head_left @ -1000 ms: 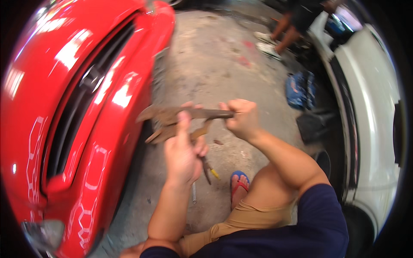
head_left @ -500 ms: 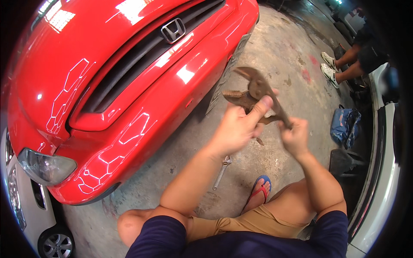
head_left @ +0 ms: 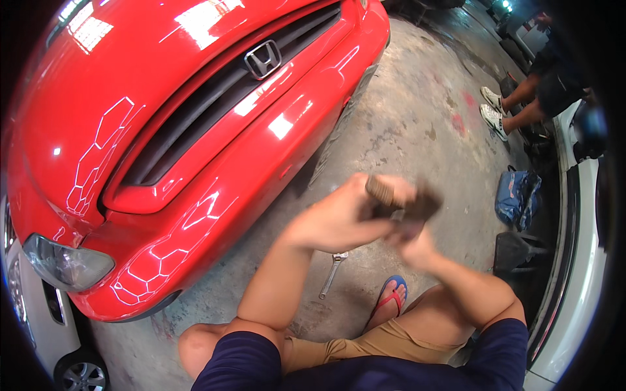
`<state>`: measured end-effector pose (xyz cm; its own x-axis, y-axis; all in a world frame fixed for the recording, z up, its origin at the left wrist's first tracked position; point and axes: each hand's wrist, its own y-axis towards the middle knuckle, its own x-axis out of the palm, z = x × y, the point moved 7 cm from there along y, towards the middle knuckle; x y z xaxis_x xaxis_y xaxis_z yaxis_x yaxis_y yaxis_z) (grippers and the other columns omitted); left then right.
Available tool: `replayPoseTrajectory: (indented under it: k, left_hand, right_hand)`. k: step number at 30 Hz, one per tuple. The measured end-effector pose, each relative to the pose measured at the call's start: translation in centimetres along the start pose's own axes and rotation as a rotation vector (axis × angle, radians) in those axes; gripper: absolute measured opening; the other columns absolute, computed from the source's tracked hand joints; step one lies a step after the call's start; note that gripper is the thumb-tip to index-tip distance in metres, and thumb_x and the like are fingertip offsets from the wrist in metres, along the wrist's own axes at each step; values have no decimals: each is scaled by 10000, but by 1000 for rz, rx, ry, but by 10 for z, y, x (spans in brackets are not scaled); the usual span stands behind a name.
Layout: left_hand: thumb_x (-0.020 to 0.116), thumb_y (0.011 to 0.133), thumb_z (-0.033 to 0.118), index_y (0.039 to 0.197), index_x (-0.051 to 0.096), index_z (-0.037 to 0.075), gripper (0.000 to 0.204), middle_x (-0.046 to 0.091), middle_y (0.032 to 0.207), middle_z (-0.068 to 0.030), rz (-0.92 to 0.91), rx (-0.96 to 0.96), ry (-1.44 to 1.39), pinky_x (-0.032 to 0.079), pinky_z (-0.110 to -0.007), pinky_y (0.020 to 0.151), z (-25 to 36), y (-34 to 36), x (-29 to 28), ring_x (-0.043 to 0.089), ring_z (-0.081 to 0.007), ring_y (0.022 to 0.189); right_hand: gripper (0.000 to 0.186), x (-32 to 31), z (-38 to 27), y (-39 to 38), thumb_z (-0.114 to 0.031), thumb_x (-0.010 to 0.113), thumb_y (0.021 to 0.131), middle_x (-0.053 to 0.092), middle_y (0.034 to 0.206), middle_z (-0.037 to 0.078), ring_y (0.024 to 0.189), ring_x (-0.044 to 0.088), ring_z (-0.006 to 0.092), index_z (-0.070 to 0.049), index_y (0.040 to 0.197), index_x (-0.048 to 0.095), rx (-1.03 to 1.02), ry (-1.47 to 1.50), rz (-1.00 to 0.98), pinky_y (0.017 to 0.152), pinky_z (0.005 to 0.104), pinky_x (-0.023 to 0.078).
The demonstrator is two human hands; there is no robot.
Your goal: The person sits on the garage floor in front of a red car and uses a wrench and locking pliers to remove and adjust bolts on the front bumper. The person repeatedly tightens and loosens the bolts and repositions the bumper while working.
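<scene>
A pair of rusty pliers (head_left: pixel 422 202) is held up in front of me, over the concrete floor. Its serrated jaw (head_left: pixel 379 190) points toward me and to the left; motion smears the rest of the tool. My left hand (head_left: pixel 342 216) grips it from the left, with fingers over the far side and the thumb below. My right hand (head_left: pixel 415 246), blurred, is closed at the near underside of the pliers, where the handles are mostly hidden. Below my hands an adjustable wrench (head_left: pixel 333 275) lies on the floor.
A red car's bumper (head_left: pixel 222 202) fills the left side, with a silver car (head_left: pixel 45 319) behind it. A blue bag (head_left: pixel 517 199) and a dark plastic piece (head_left: pixel 515 253) lie beside a white car panel (head_left: pixel 580 260). A person in pale shoes (head_left: pixel 493 117) stands far right.
The pliers have come lower and turned, so the jaws no longer point away to the upper left. Both hands moved down with them, the right hand also shifting left, closer to the left.
</scene>
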<state>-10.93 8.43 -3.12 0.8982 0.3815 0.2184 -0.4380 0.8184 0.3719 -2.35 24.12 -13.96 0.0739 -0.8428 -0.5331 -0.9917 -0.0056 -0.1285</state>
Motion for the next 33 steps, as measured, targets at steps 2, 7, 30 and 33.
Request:
replayPoseTrajectory:
  k: [2,7,30,33]
  left_hand:
    - [671,1010,131,1111,677,-15,178,666,979,-11,492,-46,-220,510,-283,716,-10,8,10,605,-99,837]
    - [644,1042,202,1251,671,0,292,687,973,3,570,-20,-431,447,-231,562,-14,11,4,561,-36,700]
    - [463,1093,372,1064,555,45,340,611,704,-134,565,356,-730,568,-410,638,-22,-4,0,673,-271,654]
    - [497,1084,391,1131,569,33,368,645,796,-123,570,299,-599,565,-382,622,-6,-3,-10,665,-234,630]
  right_hand:
    - [170,-76,17,21,-105,734,888,627,853,69,762,529,122,-21,979,617,-89,-210,430,650,322,449]
    - [233,-70,-57,21,-58,746,874,524,650,-60,643,462,60,-5,700,601,56,71,299,557,277,376]
    - [658,22,-73,-46,-760,279,1013,303,598,-5,562,254,145,-172,721,326,436,1095,-414,557,295,237]
    - [664,5,-81,-37,-737,279,1024,377,660,11,617,310,145,-130,787,403,258,937,-505,586,287,261]
